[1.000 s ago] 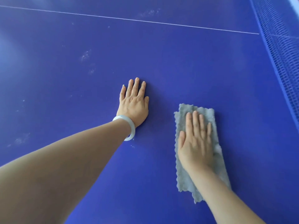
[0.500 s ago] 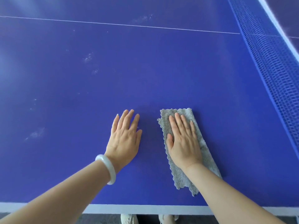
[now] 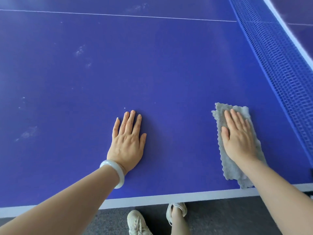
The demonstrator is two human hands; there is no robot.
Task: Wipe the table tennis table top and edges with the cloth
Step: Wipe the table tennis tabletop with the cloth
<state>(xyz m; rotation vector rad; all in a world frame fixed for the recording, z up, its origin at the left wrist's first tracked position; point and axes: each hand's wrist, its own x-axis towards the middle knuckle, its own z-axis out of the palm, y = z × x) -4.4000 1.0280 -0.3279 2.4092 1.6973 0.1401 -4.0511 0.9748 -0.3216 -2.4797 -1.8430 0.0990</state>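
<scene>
The blue table tennis table top point(image 3: 152, 73) fills most of the head view. A grey cloth point(image 3: 237, 170) lies flat on it near the right, its lower end at the table's white front edge point(image 3: 152, 200). My right hand point(image 3: 238, 138) presses flat on the cloth with straight fingers. My left hand point(image 3: 128, 141), with a white bangle on the wrist, rests flat on the bare table top to the left of the cloth.
The blue net point(image 3: 279, 68) runs along the right side, close to the cloth. A thin white centre line point(image 3: 118, 15) crosses the far table. Pale dusty smudges point(image 3: 79, 51) mark the left part. Below the front edge are grey floor and my shoes point(image 3: 137, 223).
My right hand has slid the cloth back toward the front edge and then right toward the net. The left hand has drawn back toward me. The front edge and floor have come into view.
</scene>
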